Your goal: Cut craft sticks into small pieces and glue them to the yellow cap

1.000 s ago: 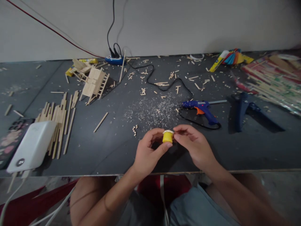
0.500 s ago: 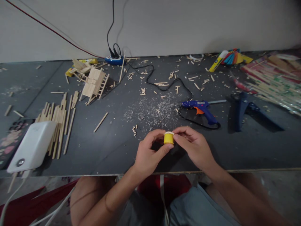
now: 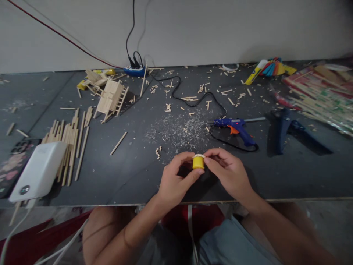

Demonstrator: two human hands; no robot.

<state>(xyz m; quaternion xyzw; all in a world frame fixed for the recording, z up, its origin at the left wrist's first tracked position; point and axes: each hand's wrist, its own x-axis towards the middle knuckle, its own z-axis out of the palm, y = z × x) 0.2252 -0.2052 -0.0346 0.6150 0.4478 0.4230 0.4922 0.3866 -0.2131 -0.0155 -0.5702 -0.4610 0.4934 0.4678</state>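
Observation:
Near the table's front edge, my left hand [image 3: 176, 176] holds a small yellow cylinder [image 3: 198, 162] between thumb and fingers. A pale ring of what look like little wood pieces runs around its top rim. My right hand [image 3: 228, 171] is closed, its thumb and forefinger pinching at the right side of that rim. Whether a separate piece sits between those fingertips is too small to tell. Just beyond the hands lie a blue hot glue gun [image 3: 234, 126] with an orange trigger and a small cluster of cut wood bits [image 3: 158, 152].
Bamboo sticks [image 3: 70, 151], a white power bank [image 3: 38, 171] and a phone [image 3: 16, 162] lie at left. Behind them stands a miniature wooden chair-like model [image 3: 110, 97]. A dark blue angled tool [image 3: 286, 129] and packaged sticks [image 3: 322, 99] lie at right. Wood scraps litter the back.
Almost nothing differs. The whole view has shifted very slightly, and both hands keep the same grip on the yellow cylinder.

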